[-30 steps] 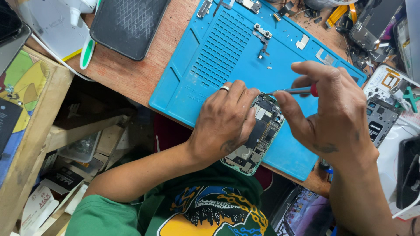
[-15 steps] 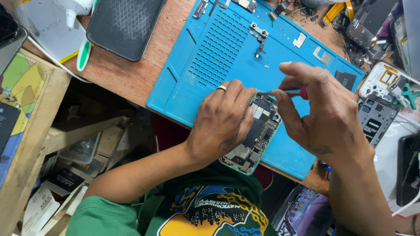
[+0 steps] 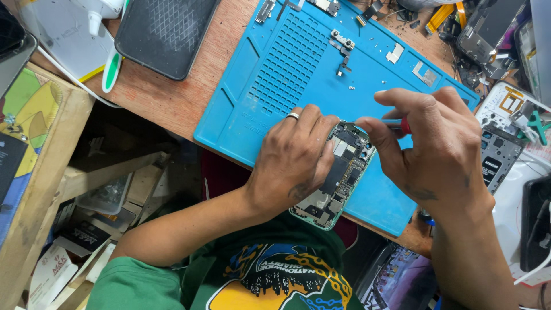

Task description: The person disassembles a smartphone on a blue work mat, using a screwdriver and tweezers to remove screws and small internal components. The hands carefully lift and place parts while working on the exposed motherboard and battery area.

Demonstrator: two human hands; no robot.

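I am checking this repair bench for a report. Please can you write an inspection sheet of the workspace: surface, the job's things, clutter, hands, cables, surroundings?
Surface: blue repair mat on a wooden bench.
Job's things: opened phone with its inner boards exposed, lying at the mat's near edge.
Clutter: small metal brackets and plates loose on the mat; dark phone case upper left; phone parts at the right.
Hands: left hand, ring on one finger, rests on the phone; right hand pinches a red-handled tool beside the phone's top.
Cables: white cable at the far right.
Surroundings: wooden shelf with papers below the bench, left.
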